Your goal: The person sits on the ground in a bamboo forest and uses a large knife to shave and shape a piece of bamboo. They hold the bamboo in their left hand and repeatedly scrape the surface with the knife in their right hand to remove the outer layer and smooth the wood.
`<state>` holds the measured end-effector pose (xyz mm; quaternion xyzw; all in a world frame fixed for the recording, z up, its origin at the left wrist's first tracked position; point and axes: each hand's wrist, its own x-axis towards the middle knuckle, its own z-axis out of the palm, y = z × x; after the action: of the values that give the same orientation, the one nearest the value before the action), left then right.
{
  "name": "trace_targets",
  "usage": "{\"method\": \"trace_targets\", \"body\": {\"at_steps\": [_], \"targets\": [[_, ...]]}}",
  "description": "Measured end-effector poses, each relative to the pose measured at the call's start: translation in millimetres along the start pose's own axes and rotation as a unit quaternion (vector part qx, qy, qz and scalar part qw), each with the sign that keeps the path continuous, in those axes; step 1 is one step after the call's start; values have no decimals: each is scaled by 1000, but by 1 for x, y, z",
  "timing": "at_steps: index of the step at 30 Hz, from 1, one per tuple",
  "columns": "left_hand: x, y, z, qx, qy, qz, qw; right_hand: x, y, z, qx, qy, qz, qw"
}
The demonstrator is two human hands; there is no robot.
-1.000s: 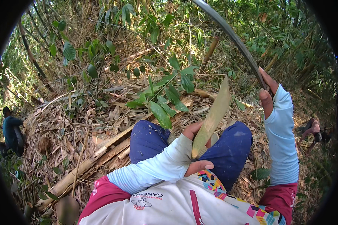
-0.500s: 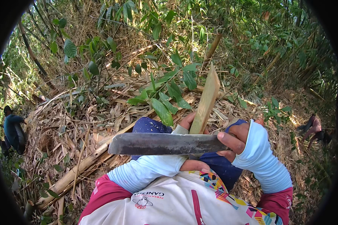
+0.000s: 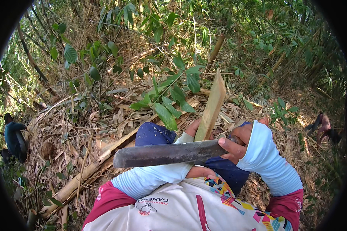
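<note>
Between the hands, a pale split bamboo slat point(image 3: 211, 107) is held upright by the closed left hand point(image 3: 196, 129), steadied for the long dark machete blade point(image 3: 169, 153) gripped crosswise against it by the closed right hand point(image 3: 235, 143)

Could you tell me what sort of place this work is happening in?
Most likely a bamboo thicket outdoors: dry leaf litter covers the ground, a felled bamboo pole lies across it, and green undergrowth crowds in.

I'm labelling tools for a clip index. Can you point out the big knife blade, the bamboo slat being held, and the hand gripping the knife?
knife blade point(image 3: 165, 154): head view, middle of the flat dark blade.
bamboo slat point(image 3: 211, 107): head view, mid-length of its pale face.
right hand point(image 3: 237, 143): head view, fingers around the handle.
</note>
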<state>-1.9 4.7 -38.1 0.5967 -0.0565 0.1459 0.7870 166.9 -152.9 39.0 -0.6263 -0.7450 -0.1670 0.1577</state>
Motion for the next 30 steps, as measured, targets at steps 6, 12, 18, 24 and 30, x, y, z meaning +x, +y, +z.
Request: {"method": "trace_targets", "body": {"at_steps": [6,12,18,24,30], "targets": [[9,18,-3,196,-57,61,977,5,11,-15,-6,11,12,1000],[1,3,-3,172,-31,37,984,19,25,-31,-24,32,-10,999],[0,-2,1,140,-41,108,983,30,48,-38,83,177,153,969],[0,11,-7,98,-12,21,995,11,45,-42,104,185,141,967],[2,18,-9,78,-2,-23,997,12,16,-23,41,74,21,996]]}}
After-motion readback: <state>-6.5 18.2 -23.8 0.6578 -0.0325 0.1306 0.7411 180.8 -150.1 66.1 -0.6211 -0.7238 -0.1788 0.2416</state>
